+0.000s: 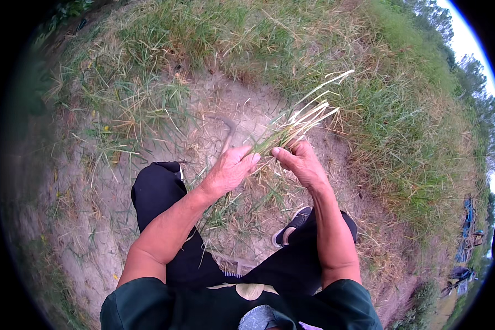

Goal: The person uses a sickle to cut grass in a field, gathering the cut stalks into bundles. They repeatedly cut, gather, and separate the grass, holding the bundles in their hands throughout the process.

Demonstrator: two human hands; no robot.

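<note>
A bundle of cut grass stalks [295, 127] spans both hands, its pale ends pointing up and to the right. My left hand [233, 167] pinches the lower left end of it between thumb and fingers. Close beside, my right hand [300, 160] grips the stalks nearer the pale ends, thumb on top. Just beyond my left hand is a sickle [231, 126] with a dark curved blade. Its handle runs behind that hand, and I cannot tell whether the hand touches it.
Bare sandy soil [255, 97] strewn with dry straw lies around me. Tall grass [396, 119] stands ahead and to the right. My shoe [297, 225] is planted between bent knees. A low seat [235, 264] shows between my thighs. A bicycle [458, 280] stands far right.
</note>
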